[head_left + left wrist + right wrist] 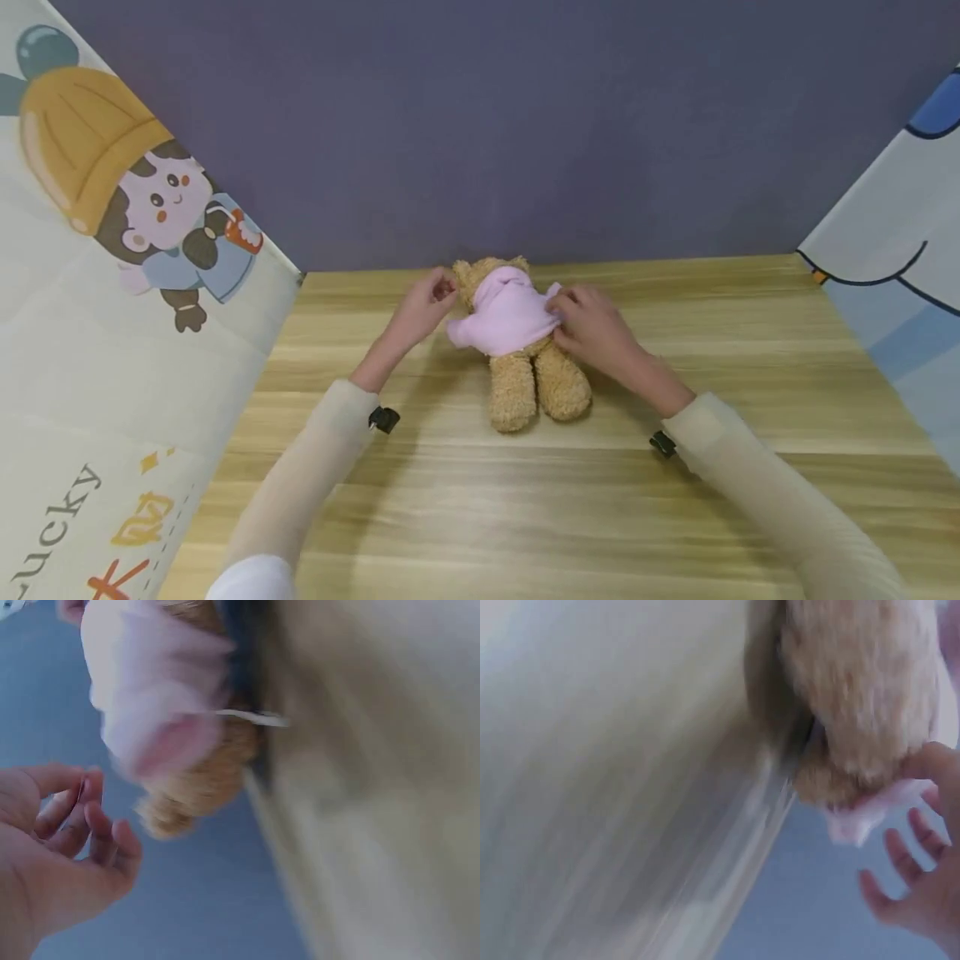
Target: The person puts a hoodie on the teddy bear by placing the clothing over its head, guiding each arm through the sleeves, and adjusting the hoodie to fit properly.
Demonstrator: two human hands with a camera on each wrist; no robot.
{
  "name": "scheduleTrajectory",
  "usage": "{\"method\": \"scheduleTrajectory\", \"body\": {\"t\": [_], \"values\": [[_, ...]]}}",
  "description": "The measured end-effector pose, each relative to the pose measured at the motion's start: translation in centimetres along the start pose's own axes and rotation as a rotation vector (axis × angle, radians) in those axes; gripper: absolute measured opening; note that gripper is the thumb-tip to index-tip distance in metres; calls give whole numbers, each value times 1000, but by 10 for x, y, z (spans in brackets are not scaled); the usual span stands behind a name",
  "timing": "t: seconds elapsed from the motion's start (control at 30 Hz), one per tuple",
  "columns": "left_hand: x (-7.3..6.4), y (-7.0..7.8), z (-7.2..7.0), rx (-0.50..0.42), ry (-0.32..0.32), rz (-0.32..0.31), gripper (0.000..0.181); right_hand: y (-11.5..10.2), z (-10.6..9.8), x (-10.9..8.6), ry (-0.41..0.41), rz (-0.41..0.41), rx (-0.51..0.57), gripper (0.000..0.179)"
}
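Note:
A tan plush teddy bear (513,387) lies on the wood-grain table, legs toward me, with a pink shirt (510,312) over its upper body. The shirt's neck sits up around the bear's head, hiding most of it. My right hand (596,329) pinches the shirt's right side between thumb and index finger, while the other fingers spread apart in the right wrist view. Beside the bear's head, my left hand (427,304) has its fingers loosely curled with nothing between them. In the left wrist view the left hand (71,855) is apart from the blurred shirt (161,697).
A plain dark grey-blue wall (487,125) rises behind the table (510,517). A cartoon-printed panel (97,375) stands at the left and another printed panel (900,250) at the right. Dark clips (384,419) hang at both cuffs.

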State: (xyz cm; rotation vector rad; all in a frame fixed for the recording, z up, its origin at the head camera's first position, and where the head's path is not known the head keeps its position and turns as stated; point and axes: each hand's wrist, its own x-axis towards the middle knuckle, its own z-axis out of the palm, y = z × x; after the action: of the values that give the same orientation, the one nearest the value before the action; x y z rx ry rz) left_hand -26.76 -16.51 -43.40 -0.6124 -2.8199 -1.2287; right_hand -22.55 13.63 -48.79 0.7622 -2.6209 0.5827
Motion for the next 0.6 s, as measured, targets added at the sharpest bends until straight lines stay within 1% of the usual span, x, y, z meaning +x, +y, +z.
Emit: {"method": "scheduleTrajectory", "body": {"t": [0.07, 0.1, 0.13, 0.17, 0.23, 0.27, 0.3, 0.33, 0.4, 0.47, 0.5, 0.53, 0.6], "values": [[18, 15, 0, 168, -27, 76, 15, -13, 1, -1, 48, -101, -35, 33], [27, 20, 0, 255, -59, 103, 18, -19, 3, -2, 71, -146, -68, 32], [37, 24, 2, 334, -105, 108, 20, -24, 6, -3, 93, -177, -93, 31], [45, 26, 5, 397, -154, 105, 23, -29, 9, -3, 121, -209, -111, 30], [57, 26, 10, 495, -253, 65, 26, -37, 14, -2, 168, -258, -142, 25], [61, 26, 13, 535, -292, 41, 27, -40, 17, -2, 184, -278, -150, 23], [63, 24, 16, 573, -316, 13, 28, -42, 19, -1, 195, -293, -150, 21], [65, 23, 19, 614, -324, -12, 27, -44, 21, 0, 199, -302, -146, 18], [67, 20, 24, 708, -296, -43, 25, -47, 24, 0, 176, -316, -129, 15], [68, 18, 28, 787, -257, -66, 26, -47, 25, -3, 108, -324, -96, 15], [68, 18, 31, 819, -240, -74, 26, -47, 24, -6, 70, -315, -76, 15], [68, 18, 32, 837, -230, -74, 27, -47, 23, -10, 34, -300, -61, 16], [68, 18, 33, 836, -229, -56, 29, -48, 22, -16, -26, -261, -35, 16]]}}
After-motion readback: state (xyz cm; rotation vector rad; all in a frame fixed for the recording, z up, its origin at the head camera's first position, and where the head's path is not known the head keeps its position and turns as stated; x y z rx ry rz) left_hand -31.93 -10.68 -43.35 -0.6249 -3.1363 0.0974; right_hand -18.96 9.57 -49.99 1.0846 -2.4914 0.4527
